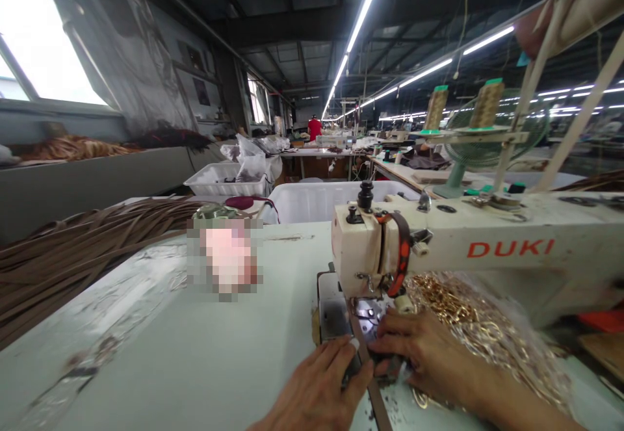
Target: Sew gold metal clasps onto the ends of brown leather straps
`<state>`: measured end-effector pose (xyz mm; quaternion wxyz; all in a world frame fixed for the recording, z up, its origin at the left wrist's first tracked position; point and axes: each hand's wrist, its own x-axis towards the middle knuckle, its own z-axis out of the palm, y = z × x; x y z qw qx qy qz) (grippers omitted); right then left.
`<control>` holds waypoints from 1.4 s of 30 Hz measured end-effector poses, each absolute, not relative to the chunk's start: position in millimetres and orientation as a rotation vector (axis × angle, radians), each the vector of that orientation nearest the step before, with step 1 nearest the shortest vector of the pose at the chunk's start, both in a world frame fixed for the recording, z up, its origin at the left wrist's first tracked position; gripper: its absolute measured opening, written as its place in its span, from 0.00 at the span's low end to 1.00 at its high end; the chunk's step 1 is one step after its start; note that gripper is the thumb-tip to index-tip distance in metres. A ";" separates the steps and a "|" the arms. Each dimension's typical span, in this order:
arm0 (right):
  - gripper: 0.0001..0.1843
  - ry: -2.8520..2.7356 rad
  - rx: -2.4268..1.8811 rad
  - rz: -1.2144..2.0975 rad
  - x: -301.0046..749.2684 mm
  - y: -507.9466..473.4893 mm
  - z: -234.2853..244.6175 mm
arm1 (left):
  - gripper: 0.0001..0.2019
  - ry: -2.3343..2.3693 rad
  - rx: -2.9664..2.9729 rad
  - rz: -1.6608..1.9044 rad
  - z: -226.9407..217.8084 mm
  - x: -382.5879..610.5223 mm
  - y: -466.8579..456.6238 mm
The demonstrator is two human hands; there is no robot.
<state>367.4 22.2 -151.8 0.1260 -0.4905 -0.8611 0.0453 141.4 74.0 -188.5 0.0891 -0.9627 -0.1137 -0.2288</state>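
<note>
A narrow brown strap (379,405) runs lengthwise under the head of a cream sewing machine (361,246). My left hand (324,382) is closed at the strap's left side, thumb and fingers gripping it just in front of the metal machine plate (334,304). On the other side, my right hand (419,350) has its fingers bent together close to the lit needle area (369,314). Whatever those fingers hold is hidden. A clear bag of gold-coloured metal rings and hooks (482,324) lies beside my right forearm, partly behind it.
Long brown strips (97,236) are heaped at the table's left edge. A blurred-out object (229,259) lies on the tabletop (234,353). White plastic bins (312,194) stand beyond. Thread cones (487,103) and a green fan (458,177) are at right. A person in red (314,129) is far off.
</note>
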 end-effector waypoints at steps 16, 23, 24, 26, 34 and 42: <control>0.09 -2.506 -1.414 0.132 369.1 19.9 -154.0 | 0.10 -0.442 -2.944 -0.956 -220.7 148.8 71.9; 0.10 -2.486 -1.414 0.107 369.5 21.1 -155.9 | 0.12 -0.321 -2.970 -0.997 -229.9 148.5 82.8; 0.11 -2.487 -1.416 0.102 368.9 21.2 -155.1 | 0.13 -0.297 -2.979 -0.988 -225.6 148.1 83.4; 0.14 -2.491 -1.420 0.091 367.8 21.4 -153.8 | 0.13 -0.268 -2.999 -0.948 -217.9 147.5 83.7; 0.13 -2.482 -1.437 0.109 369.5 21.8 -157.7 | 0.13 -0.289 -3.065 -0.921 -217.7 147.1 81.6; 0.14 -2.486 -1.452 0.125 370.3 22.1 -158.2 | 0.12 -0.289 -3.055 -0.924 -216.1 147.0 81.0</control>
